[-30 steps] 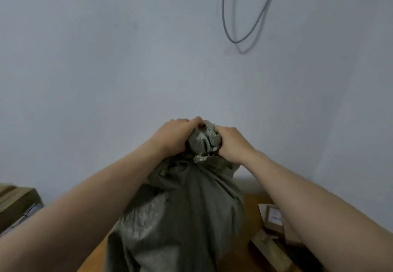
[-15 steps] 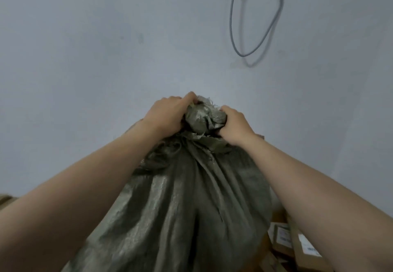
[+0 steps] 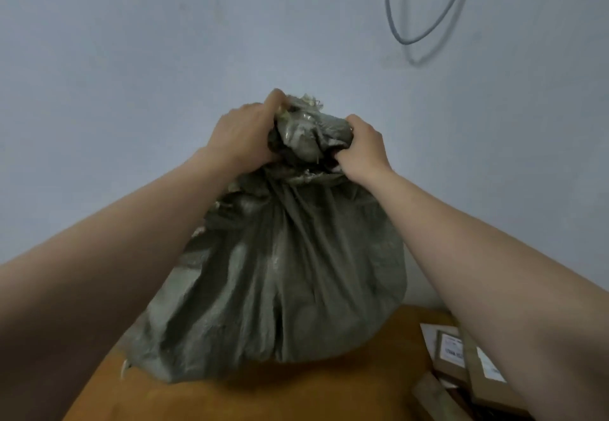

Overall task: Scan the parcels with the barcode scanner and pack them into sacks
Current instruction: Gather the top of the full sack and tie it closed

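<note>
Sack [image 3: 290, 275] packed, I judge; my left hand [image 3: 242, 135] and right hand [image 3: 362, 147] clench its bunched neck; tying comes next.

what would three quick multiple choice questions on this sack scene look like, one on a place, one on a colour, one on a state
1. Where do the labelled parcels lie relative to the sack?
A. on top of it
B. to its right, low in the view
C. to its left

2. What colour is the sack?
A. bright red
B. dull grey-green
C. white

3. What state is the sack's mouth in?
A. spread wide open
B. bunched together, gripped by the left hand and the right hand
C. lying flat, untouched

Answers:
1 B: the parcels show at the lower right, past the right forearm.
2 B: the woven fabric reads grey-green all over.
3 B: the fingers of both hands curl round the gathered top.
</note>
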Demonstrator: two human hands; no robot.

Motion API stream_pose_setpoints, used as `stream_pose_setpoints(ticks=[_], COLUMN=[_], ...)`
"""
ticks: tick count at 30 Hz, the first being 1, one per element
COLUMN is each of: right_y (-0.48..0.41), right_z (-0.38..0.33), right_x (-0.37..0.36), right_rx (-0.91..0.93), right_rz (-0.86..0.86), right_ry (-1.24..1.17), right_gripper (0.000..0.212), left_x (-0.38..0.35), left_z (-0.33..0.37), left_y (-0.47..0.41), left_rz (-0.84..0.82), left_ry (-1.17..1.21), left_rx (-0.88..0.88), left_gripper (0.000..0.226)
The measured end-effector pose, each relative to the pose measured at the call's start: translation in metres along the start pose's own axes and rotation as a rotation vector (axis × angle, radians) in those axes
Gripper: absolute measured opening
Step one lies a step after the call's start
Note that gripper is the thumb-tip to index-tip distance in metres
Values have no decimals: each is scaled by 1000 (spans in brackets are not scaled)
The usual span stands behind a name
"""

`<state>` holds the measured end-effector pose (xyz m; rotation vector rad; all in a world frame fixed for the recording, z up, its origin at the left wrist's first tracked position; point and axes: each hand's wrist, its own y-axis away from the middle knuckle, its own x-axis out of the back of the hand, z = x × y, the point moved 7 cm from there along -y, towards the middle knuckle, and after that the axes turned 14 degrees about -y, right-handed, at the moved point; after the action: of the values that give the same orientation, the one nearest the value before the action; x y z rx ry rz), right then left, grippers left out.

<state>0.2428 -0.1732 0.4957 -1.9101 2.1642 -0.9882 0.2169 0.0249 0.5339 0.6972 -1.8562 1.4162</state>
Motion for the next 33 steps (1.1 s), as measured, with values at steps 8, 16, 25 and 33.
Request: stream_pose_setpoints(ticks=[8, 16, 25, 33], right_y=[95, 146, 158, 110], right_z=[120, 94, 137, 142], right_x=[-49, -84, -93, -58], right_rx=[-416, -63, -348, -363], right_rz=[-305, -349, -416, -64], right_ry=[60, 48, 264, 209], right_gripper=[48, 51, 27, 29], left_x=[-148, -175, -166, -141], left_z=[6, 7, -25, 16], left_y=[96, 116, 130, 201], left_rz=[-665, -685, -699, -1632], left_ry=[541, 783, 439, 719], left_rx=[159, 304, 182, -98], left_gripper=[80, 26, 45, 51])
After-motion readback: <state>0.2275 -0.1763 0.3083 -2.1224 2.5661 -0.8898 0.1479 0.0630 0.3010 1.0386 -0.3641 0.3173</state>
